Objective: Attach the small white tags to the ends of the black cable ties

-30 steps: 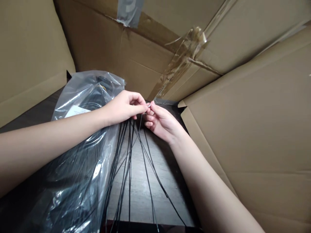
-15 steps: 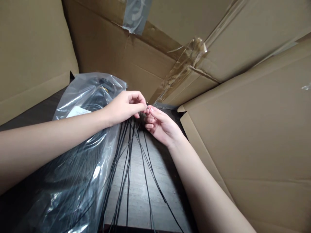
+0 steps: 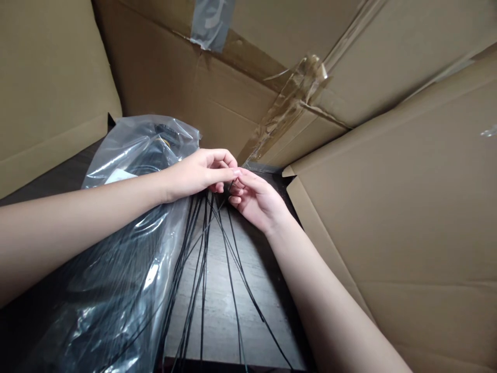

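Observation:
Several thin black cable ties (image 3: 204, 259) fan out from my hands down across a dark wooden surface (image 3: 221, 305). My left hand (image 3: 200, 171) is closed, pinching the upper ends of the ties between thumb and fingers. My right hand (image 3: 254, 199) meets it fingertip to fingertip, its fingers curled and pinched on the same ends. A clear plastic bag (image 3: 120, 259) filled with more black ties lies under my left forearm.
Brown cardboard box flaps (image 3: 388, 181) rise on the left, behind and on the right. Crumpled clear packing tape (image 3: 289, 101) hangs along the seam behind my hands. A white label (image 3: 118, 176) shows inside the bag.
My hands have stayed together at the tie ends, with the fingertips shifting slightly. The view has wobbled a little.

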{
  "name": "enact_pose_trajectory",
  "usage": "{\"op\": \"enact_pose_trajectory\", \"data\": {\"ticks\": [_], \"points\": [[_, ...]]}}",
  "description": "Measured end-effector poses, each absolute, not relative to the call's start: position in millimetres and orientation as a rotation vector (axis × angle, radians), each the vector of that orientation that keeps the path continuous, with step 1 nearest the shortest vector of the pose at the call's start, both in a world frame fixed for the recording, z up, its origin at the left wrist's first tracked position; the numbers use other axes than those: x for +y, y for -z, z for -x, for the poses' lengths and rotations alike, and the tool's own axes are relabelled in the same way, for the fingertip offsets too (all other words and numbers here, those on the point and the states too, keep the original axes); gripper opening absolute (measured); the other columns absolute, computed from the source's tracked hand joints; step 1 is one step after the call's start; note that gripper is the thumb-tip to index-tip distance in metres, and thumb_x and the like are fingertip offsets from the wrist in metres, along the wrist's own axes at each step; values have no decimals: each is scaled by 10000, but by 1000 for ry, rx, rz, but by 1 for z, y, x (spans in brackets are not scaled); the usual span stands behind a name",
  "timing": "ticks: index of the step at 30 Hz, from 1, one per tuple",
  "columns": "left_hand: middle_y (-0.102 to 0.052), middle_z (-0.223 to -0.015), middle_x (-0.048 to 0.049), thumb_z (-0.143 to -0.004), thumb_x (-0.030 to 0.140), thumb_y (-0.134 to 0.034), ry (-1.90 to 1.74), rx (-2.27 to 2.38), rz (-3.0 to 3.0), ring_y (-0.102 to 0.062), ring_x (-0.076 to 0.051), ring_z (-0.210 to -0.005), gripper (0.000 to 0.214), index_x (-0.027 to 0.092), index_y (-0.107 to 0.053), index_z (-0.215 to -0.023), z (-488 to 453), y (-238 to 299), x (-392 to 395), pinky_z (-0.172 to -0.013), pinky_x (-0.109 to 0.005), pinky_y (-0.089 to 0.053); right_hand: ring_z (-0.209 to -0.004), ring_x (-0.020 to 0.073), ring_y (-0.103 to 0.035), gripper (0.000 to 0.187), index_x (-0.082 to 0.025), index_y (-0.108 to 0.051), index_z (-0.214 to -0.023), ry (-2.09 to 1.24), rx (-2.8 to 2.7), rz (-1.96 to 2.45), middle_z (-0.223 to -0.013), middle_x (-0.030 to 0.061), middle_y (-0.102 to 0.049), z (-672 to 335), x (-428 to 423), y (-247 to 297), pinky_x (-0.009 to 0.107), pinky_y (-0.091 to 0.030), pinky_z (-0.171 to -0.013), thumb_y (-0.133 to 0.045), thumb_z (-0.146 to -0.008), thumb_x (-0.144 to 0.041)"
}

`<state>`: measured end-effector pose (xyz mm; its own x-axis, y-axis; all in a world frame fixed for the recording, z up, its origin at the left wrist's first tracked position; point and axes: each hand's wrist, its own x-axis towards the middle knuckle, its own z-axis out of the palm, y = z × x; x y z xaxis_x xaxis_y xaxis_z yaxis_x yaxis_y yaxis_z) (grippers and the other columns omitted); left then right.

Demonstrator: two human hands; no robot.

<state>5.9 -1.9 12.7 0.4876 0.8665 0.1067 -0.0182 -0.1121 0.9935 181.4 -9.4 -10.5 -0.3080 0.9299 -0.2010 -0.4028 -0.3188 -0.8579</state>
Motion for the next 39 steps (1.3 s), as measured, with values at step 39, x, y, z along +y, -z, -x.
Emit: {"op": "enact_pose_trajectory", "data": {"ticks": [39], "points": [[-702, -705, -32, -757, 170, -680, -962, 776, -1370, -555, -74, -592, 102, 143, -700, -661, -2, -11, 2, -577, -208, -429, -578, 44, -395, 222, -203, -600, -815, -1872, -1015, 767, -794, -45, -538, -181, -18, 4, 160, -363, -486, -808, -745, -240]]}}
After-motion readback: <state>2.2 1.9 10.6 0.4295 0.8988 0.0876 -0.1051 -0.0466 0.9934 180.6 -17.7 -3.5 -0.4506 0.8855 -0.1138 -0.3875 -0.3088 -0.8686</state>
